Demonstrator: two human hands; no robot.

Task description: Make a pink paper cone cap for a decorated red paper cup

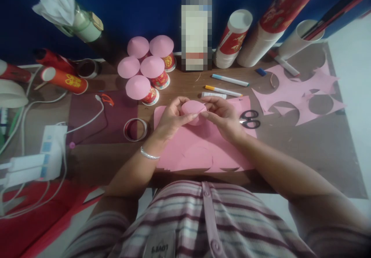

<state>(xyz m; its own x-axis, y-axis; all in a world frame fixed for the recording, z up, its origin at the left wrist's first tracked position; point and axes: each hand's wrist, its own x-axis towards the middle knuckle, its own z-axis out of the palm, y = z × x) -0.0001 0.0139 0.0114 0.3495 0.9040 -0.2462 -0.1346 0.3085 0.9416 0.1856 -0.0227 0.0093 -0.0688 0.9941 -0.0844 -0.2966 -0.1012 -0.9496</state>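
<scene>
Both my hands meet over a pink paper sheet (203, 149) on the wooden table. My left hand (171, 119) and my right hand (223, 118) are closed around a small pink paper cone (193, 109), fingertips pinching its edges from either side. The cone is partly hidden by my fingers. A silver bangle sits on my left wrist. Black-handled scissors (251, 119) lie just right of my right hand.
Several paper cups capped with pink cones (146, 70) stand behind my hands. Markers (228, 80) and a glue tube (213, 95) lie beyond. Cut pink scrap paper (301, 95) is at right, a tape roll (135, 129) at left, cup stacks (269, 22) at back, power strips (43, 157) far left.
</scene>
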